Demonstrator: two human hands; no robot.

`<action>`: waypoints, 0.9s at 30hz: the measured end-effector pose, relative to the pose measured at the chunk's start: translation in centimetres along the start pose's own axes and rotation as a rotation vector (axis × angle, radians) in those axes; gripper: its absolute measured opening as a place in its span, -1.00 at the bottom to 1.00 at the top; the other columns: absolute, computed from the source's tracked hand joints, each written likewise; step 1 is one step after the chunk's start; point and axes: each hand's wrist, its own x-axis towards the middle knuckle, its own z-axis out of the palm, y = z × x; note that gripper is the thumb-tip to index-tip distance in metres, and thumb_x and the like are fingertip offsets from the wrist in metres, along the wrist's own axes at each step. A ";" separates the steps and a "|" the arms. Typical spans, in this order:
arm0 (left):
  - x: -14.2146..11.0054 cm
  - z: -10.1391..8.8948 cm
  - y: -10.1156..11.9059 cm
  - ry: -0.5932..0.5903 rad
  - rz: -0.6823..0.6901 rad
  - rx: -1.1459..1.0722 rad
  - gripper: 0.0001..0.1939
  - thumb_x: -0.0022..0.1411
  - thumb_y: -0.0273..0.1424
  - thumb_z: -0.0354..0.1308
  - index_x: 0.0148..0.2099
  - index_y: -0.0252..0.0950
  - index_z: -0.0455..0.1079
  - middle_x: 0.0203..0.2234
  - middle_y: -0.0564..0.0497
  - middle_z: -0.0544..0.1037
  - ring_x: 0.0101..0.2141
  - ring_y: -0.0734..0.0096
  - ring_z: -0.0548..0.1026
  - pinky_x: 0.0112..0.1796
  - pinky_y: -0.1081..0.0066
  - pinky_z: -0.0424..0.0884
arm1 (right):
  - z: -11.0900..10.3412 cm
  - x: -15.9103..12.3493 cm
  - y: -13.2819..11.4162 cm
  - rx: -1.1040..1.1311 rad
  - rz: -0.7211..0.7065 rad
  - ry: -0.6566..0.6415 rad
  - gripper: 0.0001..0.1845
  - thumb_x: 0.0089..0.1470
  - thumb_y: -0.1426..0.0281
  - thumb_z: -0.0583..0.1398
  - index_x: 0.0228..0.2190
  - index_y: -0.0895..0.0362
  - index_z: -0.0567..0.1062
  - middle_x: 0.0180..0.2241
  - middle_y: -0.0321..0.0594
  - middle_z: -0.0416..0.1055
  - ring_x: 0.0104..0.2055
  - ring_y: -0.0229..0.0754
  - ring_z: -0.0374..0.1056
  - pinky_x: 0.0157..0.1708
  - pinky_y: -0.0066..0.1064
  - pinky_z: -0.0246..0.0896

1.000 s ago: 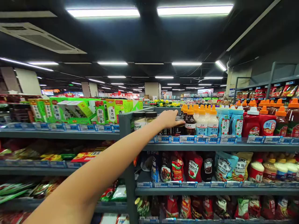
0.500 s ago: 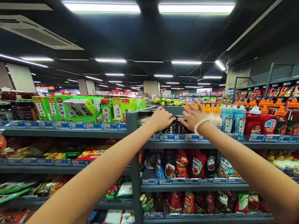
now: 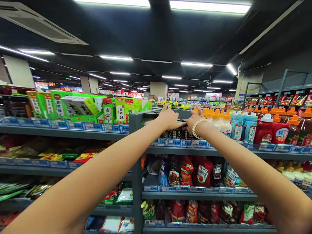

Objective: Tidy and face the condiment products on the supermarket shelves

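Observation:
Both of my arms reach to the top shelf (image 3: pixel 226 151) of a grey store rack. My left hand (image 3: pixel 170 119) lies over the lids of small dark jars (image 3: pixel 175 133), its fingers bent around one and one finger lifted. My right hand (image 3: pixel 198 117), with a white bead bracelet (image 3: pixel 198 127) at the wrist, rests beside it on the neighbouring jars, fingers stretched forward and apart. The two hands almost touch. Most of each jar is hidden behind the hands.
Squeeze bottles with orange caps (image 3: pixel 216 122) and red ketchup bottles (image 3: pixel 263 130) stand to the right on the same shelf. Green boxes (image 3: pixel 73 107) fill the left rack. Sauce pouches (image 3: pixel 202 172) stand on the shelf below. Price tags line the shelf edges.
A second ago only my left hand was on the jars. My right arm has come in from the right and its hand has settled on the jars beside the left hand.

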 end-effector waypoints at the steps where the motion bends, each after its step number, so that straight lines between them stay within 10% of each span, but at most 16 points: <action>1: 0.2 -0.2 0.1 -0.074 -0.023 0.013 -0.34 0.26 0.06 -0.21 -0.14 -0.39 0.48 -0.27 -0.26 0.56 -0.09 -0.02 0.46 0.20 -0.04 -0.08 | -0.5 0.0 0.2 0.001 0.005 -0.060 -0.70 0.13 0.21 0.20 -0.29 0.15 0.63 -0.30 0.03 0.52 0.15 0.25 0.14 0.23 0.30 -0.67; 7: 0.9 -2.2 -1.3 -0.357 0.051 -0.208 -0.36 0.17 -0.04 0.01 0.17 -0.32 0.25 -0.09 -0.16 0.54 0.00 0.12 0.42 0.23 0.09 -0.06 | -2.2 -0.9 1.1 0.002 0.034 -0.214 -0.53 0.21 0.06 0.12 -0.04 0.08 0.55 -0.17 0.00 0.50 0.20 0.18 0.05 0.21 0.22 -0.66; 16: 2.0 -2.2 -1.0 -0.324 0.080 -0.066 -0.34 0.19 0.11 -0.13 -0.20 -0.35 0.53 -0.31 -0.20 0.57 -0.11 0.09 0.47 0.20 0.09 -0.01 | -1.1 -1.6 1.9 0.048 0.001 -0.139 -0.55 0.23 0.03 0.09 -0.03 -0.02 0.54 -0.18 -0.07 0.50 0.13 0.15 0.05 0.18 0.13 -0.54; 22: 1.6 -2.2 -1.7 -0.358 0.199 -0.243 -0.46 0.07 -0.13 0.06 0.11 -0.10 0.38 -0.01 0.01 0.50 0.03 0.18 0.37 0.16 0.19 0.10 | -0.7 -1.9 1.8 0.072 -0.005 -0.108 -0.58 0.24 0.07 0.09 -0.06 0.03 0.56 -0.16 -0.10 0.50 0.10 0.15 0.08 0.16 0.12 -0.46; 27: 1.3 -1.9 -1.2 -0.279 0.060 -0.037 -0.34 0.19 0.08 -0.16 -0.17 -0.35 0.52 -0.24 -0.22 0.56 -0.05 0.03 0.41 0.18 0.01 0.01 | -0.3 -2.0 1.9 0.077 -0.022 -0.068 -0.58 0.23 0.07 0.11 -0.06 0.03 0.55 -0.16 -0.12 0.51 0.12 0.14 0.06 0.15 0.12 -0.46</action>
